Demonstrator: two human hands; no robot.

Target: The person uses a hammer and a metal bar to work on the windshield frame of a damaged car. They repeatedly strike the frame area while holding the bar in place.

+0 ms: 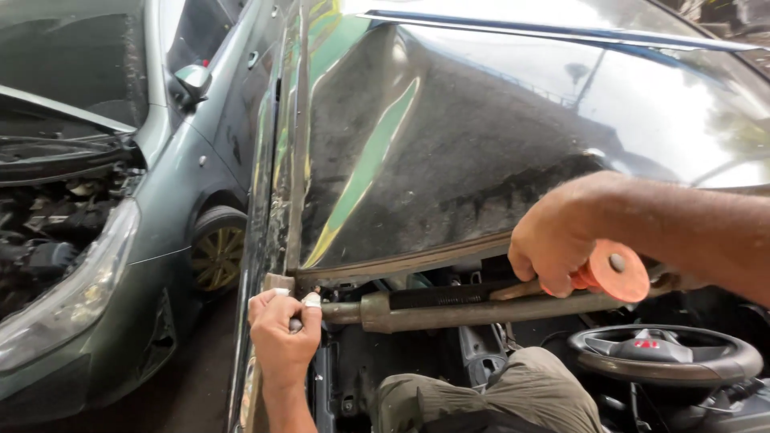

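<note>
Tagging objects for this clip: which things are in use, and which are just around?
In use: left hand, right hand, metal bar tool, orange-handled tool, car door.
Just around: grey car, steering wheel, side mirror.

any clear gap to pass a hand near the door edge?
Free: dark ground strip between the grey car's wheel and the black door edge. Crowded: left hand at the corner, right hand on the orange-handled tool, long rusty metal bar, steering wheel.

left grip (282, 327) clenched, right grip (553, 240) clenched
</note>
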